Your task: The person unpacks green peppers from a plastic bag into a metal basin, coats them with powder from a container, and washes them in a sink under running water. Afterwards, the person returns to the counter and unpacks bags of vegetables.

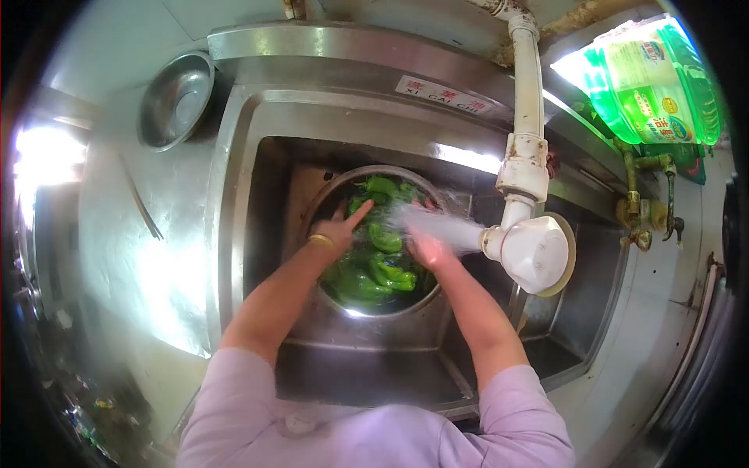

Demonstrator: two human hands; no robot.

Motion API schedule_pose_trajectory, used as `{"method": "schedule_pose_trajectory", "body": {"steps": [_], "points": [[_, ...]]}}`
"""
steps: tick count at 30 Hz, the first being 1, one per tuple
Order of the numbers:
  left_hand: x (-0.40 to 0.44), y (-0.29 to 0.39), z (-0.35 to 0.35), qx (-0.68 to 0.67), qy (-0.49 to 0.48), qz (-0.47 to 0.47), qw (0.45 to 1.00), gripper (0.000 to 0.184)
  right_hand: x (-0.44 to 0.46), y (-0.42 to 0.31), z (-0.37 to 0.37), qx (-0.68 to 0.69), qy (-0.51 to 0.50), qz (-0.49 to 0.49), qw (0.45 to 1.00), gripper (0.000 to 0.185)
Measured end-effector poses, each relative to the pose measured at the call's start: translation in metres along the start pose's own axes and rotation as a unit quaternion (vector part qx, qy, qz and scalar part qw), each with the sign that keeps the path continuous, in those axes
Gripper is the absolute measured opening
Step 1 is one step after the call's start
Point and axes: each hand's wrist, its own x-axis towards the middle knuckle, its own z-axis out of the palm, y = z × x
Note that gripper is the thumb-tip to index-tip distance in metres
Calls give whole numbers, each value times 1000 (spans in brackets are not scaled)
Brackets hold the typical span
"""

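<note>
Green peppers (384, 238) lie in water inside a round metal basin (376, 310), which stands in a steel sink (353, 331). At the basin's left side, my left hand (339, 231) is open, with its index finger stretched over the peppers and a yellow band at the wrist. Opposite it, my right hand (427, 243) reaches into the basin by its right wall. Its visible fingers look stretched and apart, partly blurred by the splashing. A stream of water (441, 227) runs from a white tap fitting (534, 253) between my hands and onto the peppers. Neither hand visibly holds a pepper.
An empty-looking metal bowl (178, 101) sits at the back left on the steel counter (125, 257). A white pipe (528, 101) comes down right of the basin. Further right are a green detergent jug (651, 86), brass taps (633, 204) and a second sink compartment (581, 312).
</note>
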Motion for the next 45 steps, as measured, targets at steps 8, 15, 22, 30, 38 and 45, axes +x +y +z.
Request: {"method": "schedule_pose_trajectory", "body": {"steps": [8, 15, 22, 30, 38, 45], "points": [[-65, 30, 63, 138, 66, 71, 986, 121, -59, -75, 10, -10, -42, 59, 997, 112], [-30, 8, 61, 60, 36, 49, 996, 100, -31, -27, 13, 44, -42, -30, 998, 88], [-35, 19, 19, 56, 288, 157, 943, 81, 3, -35, -29, -9, 74, -22, 997, 92], [-4, 35, 24, 142, 210, 59, 966, 80, 28, -45, -48, -66, -15, -8, 998, 70], [39, 69, 30, -488, 321, 165, 795, 34, 25, -66, -46, 664, 250, 297, 639, 21], [57, 113, 4, -861, -119, 244, 430, 29, 49, -13, -13, 699, 313, -50, 641, 24]]}}
